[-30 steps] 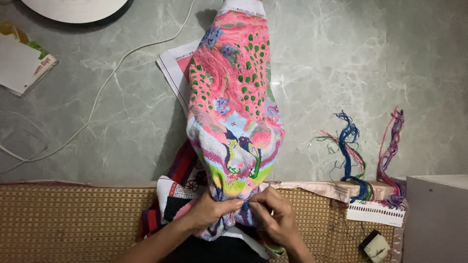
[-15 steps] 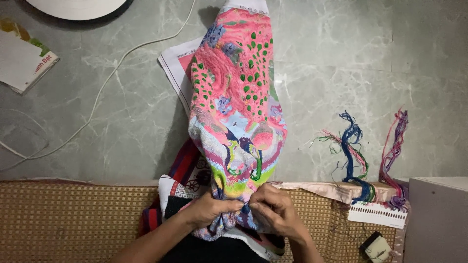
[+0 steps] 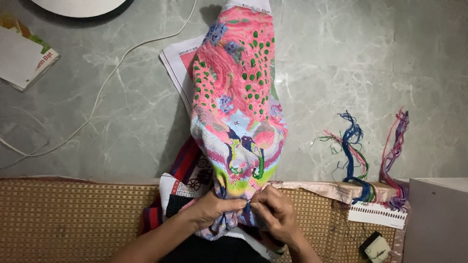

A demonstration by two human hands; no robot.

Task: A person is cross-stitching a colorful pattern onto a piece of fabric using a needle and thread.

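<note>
— Where is the embroidered cloth (image 3: 236,112)?
— Bunched on the marble floor (image 3: 122,122), its near end over the woven mat (image 3: 73,219).
— And the hands?
— Left hand (image 3: 214,210) and right hand (image 3: 275,214) meet there, fingers pinching the cloth's lower edge. Loose threads (image 3: 353,146) lie well apart.

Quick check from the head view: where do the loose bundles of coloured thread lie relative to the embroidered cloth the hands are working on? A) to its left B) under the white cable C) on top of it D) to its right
D: the thread bundles lie on the floor to the right of the embroidered cloth, apart from it.
</note>
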